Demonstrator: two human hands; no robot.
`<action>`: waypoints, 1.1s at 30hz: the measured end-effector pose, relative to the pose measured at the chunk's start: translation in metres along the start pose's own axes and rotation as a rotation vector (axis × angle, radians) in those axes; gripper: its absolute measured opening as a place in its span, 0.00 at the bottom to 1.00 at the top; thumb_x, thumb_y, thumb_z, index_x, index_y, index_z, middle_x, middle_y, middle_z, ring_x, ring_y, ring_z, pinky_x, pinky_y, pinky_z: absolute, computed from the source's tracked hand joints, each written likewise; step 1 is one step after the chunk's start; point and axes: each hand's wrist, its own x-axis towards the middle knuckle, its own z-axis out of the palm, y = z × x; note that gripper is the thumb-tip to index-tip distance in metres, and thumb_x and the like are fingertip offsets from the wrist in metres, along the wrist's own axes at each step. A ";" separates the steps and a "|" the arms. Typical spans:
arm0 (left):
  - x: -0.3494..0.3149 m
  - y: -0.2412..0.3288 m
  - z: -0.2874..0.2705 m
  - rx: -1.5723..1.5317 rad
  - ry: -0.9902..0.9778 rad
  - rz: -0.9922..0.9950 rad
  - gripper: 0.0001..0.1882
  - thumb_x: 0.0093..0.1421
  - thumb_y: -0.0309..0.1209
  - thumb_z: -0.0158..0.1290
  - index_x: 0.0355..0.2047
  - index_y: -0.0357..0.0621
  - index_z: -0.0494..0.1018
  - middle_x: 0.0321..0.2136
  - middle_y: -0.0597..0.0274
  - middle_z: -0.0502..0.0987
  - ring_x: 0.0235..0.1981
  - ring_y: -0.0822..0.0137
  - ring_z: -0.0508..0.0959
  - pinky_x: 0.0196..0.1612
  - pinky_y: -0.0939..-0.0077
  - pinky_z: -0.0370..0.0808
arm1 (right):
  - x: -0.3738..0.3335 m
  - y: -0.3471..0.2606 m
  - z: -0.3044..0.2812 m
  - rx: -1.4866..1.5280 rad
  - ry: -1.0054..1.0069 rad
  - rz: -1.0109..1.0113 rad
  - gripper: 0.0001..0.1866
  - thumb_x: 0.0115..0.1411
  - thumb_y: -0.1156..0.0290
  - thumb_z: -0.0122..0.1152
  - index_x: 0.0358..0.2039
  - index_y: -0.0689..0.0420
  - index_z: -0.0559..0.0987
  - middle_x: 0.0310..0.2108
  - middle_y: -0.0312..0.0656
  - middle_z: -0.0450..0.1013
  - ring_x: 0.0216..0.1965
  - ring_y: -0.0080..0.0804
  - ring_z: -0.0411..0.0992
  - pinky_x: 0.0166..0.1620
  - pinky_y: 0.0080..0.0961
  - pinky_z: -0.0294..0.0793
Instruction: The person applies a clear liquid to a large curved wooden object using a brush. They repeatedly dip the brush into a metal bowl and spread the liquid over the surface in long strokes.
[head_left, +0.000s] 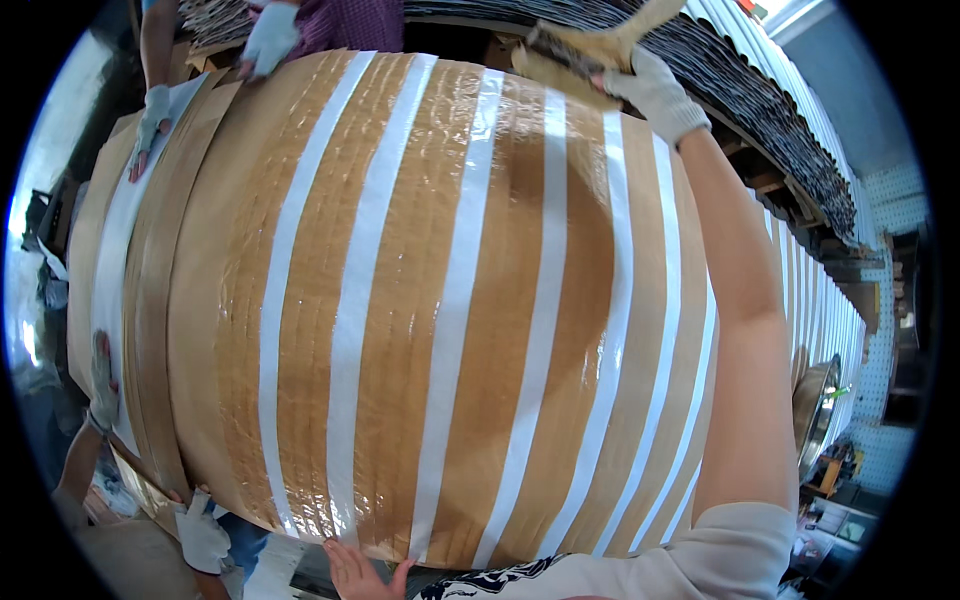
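At the far edge, my right hand (655, 92), in a white knit glove, is closed around a wide brush (592, 42) with a pale wooden handle. The brush's bristle side is down at the edge of a large brown sheet (402, 300). White strips (455, 280) run across this sheet from near to far. Its left and middle parts shine as if wet or film-covered. My left hand (362, 573), bare, rests at the near edge with fingers stretched out, holding nothing.
Co-workers' gloved hands (270, 40) are at the left, around long brown folded strips (158, 300) and a white band. Dark layered sheets (770, 110) are stacked beyond the far edge. A metal bowl (815, 415) sits at the right.
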 end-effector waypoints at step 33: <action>-0.024 -0.019 0.027 -0.021 0.112 0.053 0.51 0.53 0.60 0.60 0.55 0.15 0.64 0.63 0.20 0.57 0.66 0.31 0.57 0.65 0.47 0.60 | -0.096 0.021 -0.007 -0.294 0.487 0.498 0.40 0.49 0.45 0.70 0.49 0.70 0.77 0.46 0.49 0.78 0.43 0.39 0.78 0.44 0.34 0.78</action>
